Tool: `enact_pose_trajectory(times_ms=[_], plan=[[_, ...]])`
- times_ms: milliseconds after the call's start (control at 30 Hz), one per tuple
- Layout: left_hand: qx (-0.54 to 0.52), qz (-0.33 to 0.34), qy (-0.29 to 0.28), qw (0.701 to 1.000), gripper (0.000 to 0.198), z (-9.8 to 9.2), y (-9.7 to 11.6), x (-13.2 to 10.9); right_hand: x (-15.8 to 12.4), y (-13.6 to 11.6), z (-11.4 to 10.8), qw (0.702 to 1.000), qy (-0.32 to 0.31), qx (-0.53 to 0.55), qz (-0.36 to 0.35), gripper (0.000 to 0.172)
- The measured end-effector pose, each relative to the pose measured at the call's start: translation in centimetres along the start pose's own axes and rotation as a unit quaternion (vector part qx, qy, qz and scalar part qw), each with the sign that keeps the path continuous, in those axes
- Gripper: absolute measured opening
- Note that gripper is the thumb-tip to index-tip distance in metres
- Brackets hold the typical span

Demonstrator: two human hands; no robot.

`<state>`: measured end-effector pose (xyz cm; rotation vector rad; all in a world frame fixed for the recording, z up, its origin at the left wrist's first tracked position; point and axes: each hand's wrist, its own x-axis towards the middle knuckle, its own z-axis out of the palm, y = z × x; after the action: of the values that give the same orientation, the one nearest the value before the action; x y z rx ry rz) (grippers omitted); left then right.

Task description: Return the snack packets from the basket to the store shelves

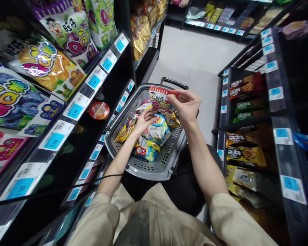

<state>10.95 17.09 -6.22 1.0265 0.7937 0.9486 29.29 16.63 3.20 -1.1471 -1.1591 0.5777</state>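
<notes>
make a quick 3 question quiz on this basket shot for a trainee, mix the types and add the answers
1. Which hand holds the bag with the red-and-white striped top?
2. True or false: the left hand is outside the gray basket.
3. Which price shows on the nearest price tags at left? a) 3.50 b) 8.90 c) 12.00

Key
1. The right hand, with thumb and fingers at the bag's upper corner.
2. False: it is over the packets in the basket.
3. a
</notes>
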Motion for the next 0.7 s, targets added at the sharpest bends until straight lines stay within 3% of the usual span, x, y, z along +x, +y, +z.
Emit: enact_pose_trajectory(times_ms=[133, 233, 400, 567, 700], plan=[[-0.023, 0.029, 0.041, 0.998, 0.081, 0.1, 0.2, 0.3, -0.2, 0.1, 0.4, 1.000, 0.015, 0.010, -0.008, 0.032], [-0.057, 0.042, 0.018, 0.997, 0.081, 0.2, 0.5, 0.3, -0.4, -0.2, 0.8, 0.999, 0.021, 0.032, 0.008, 0.031], [-0.096, 0.028, -0.016, 0.995, 0.067, 0.4, 0.4, 0.0, -0.9, -0.9, 1.1, 0.993, 0.046, 0.006, 0.108, 0.030], [-0.157, 0.020, 0.002, 0.987, 0.065, 0.5, -0.1, 0.4, -1.4, -1.1, 1.4, 0.968, -0.017, -0.088, 0.233, 0.048], [-0.138, 0.026, 0.002, 0.990, 0.067, 0.0, -0.3, 0.9, -2.0, -1.5, 1.9, 0.969, -0.017, -0.071, 0.235, 0.044]])
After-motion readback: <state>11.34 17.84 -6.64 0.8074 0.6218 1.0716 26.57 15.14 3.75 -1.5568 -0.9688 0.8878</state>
